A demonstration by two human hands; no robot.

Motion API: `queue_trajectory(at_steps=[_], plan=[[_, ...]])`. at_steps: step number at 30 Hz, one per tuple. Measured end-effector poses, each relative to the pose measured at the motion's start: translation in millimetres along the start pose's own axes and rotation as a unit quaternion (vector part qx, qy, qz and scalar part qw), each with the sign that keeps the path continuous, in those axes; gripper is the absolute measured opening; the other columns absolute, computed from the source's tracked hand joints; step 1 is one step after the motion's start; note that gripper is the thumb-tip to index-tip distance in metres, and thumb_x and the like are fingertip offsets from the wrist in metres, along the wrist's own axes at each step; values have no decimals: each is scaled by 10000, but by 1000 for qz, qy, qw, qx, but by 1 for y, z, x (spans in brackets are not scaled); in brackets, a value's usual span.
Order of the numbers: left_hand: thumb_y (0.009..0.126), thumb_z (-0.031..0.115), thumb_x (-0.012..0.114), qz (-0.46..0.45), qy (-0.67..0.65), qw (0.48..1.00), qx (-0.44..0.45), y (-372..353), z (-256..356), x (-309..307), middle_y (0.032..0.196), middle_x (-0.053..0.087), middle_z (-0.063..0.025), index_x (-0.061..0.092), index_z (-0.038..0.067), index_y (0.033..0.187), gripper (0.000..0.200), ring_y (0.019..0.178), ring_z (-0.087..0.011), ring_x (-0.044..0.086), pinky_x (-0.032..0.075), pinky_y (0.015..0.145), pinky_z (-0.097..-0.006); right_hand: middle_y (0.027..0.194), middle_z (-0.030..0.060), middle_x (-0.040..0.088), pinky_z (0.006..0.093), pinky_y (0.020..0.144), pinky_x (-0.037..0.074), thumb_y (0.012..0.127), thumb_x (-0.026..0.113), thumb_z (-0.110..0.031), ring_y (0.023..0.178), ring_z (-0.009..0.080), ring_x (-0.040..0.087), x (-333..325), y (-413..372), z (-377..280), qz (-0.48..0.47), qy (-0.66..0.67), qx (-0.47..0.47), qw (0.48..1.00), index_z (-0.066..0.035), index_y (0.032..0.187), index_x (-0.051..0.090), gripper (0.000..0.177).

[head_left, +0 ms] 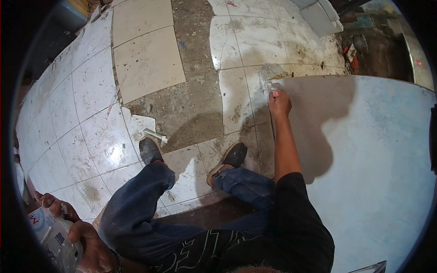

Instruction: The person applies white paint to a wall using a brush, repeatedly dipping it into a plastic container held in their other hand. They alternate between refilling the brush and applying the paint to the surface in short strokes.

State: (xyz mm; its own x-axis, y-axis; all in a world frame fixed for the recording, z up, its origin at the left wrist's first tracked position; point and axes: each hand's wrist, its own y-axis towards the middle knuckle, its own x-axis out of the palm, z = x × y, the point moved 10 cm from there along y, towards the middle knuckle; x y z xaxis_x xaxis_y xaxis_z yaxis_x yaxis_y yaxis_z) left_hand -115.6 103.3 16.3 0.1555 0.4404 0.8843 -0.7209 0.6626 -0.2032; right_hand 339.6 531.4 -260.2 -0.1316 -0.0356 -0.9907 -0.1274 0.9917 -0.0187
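Note:
At the lower left, my left hand (88, 243) grips a white plastic tub (54, 241) with blue and red print, its fingers smeared with white paste. My right arm reaches forward to the far left corner of a pale blue-white wall panel (378, 150). There my right hand (280, 103) is closed around a putty knife (275, 94); only its orange-red handle end shows clearly, and the blade is mostly hidden. White paste (269, 85) lies at the panel's edge just beyond the fingers.
White floor tiles (100, 136) surround a strip of bare rough ground (182, 113) with beige tiles (148, 63) beside it. A metal cylinder-shaped piece (155, 134) lies by my left shoe (150, 150). A thin red-and-white stick (109, 110) rests further left. Debris (353, 52) sits at the upper right.

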Motion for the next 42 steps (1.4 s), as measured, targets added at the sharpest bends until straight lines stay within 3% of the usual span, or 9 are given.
queue_trajectory(at_steps=[5, 13, 20, 26, 29, 33, 35, 37, 42], plan=[[877, 242, 587, 6, -1, 1000, 7, -6, 4, -4, 1423, 284, -145, 139, 110, 1462, 749, 1279, -268, 361, 505, 849, -378, 936, 131, 631, 465, 719, 495, 809, 599, -257, 846, 365, 618, 9, 7, 12, -30, -24, 4, 999, -89, 931, 633, 210], [868, 240, 599, 2, -8, 1000, 1, -3, 0, -3, 1422, 285, -146, 139, 108, 1461, 762, 1280, -268, 361, 508, 844, -375, 911, 101, 629, 449, 691, 502, 810, 599, -237, 810, 349, 624, -10, -5, 1, 51, 23, -44, 997, -103, 906, 628, 167], [861, 238, 611, -35, -21, 999, -21, 8, 1, 11, 1421, 285, -147, 140, 106, 1459, 773, 1280, -268, 361, 510, 840, -372, 901, 83, 631, 376, 655, 516, 784, 659, -158, 783, 310, 630, -108, -44, -29, 194, 39, -93, 976, -111, 924, 631, 150], [852, 234, 620, -56, -19, 998, -30, 10, 1, 22, 1415, 293, -151, 134, 103, 1458, 788, 1260, -271, 380, 523, 823, -371, 904, 84, 640, 375, 667, 516, 794, 652, -160, 779, 307, 630, -194, -67, -47, 241, 67, -105, 963, -83, 932, 632, 160], [853, 230, 617, -36, -30, 999, -12, 9, 10, 11, 1410, 299, -152, 135, 98, 1456, 783, 1240, -272, 394, 528, 814, -369, 888, 85, 634, 378, 658, 513, 790, 657, -173, 770, 312, 626, -178, -74, -53, 240, 126, -125, 954, -92, 923, 631, 157], [864, 227, 600, 1, -126, 992, 26, 8, 7, 10, 1411, 301, -156, 139, 91, 1455, 762, 1240, -266, 392, 529, 810, -367, 868, 83, 625, 384, 636, 506, 785, 662, -181, 757, 315, 622, -113, -61, -35, 174, 27, -91, 980, -98, 912, 628, 156], [872, 231, 590, -28, -73, 997, -5, 12, 6, 16, 1414, 299, -161, 139, 89, 1456, 751, 1248, -268, 387, 528, 811, -367, 864, 81, 622, 386, 619, 503, 782, 665, -184, 744, 314, 621, -135, -60, -20, 196, 3, -70, 978, -102, 906, 628, 153], [881, 239, 577, -59, -24, 997, -41, 14, 6, 18, 1416, 297, -166, 141, 87, 1456, 738, 1259, -273, 380, 522, 820, -373, 857, 85, 624, 392, 600, 500, 790, 653, -162, 713, 308, 622, -199, -73, -45, 248, -23, -123, 960, -97, 914, 630, 142], [909, 266, 535, -81, -43, 994, -62, 11, 4, 23, 1418, 293, -175, 150, 90, 1457, 692, 1289, -291, 356, 495, 864, -410, 860, 101, 629, 379, 615, 502, 818, 618, -115, 723, 301, 625, -326, -106, -71, 311, 45, -133, 940, -75, 936, 630, 125]])
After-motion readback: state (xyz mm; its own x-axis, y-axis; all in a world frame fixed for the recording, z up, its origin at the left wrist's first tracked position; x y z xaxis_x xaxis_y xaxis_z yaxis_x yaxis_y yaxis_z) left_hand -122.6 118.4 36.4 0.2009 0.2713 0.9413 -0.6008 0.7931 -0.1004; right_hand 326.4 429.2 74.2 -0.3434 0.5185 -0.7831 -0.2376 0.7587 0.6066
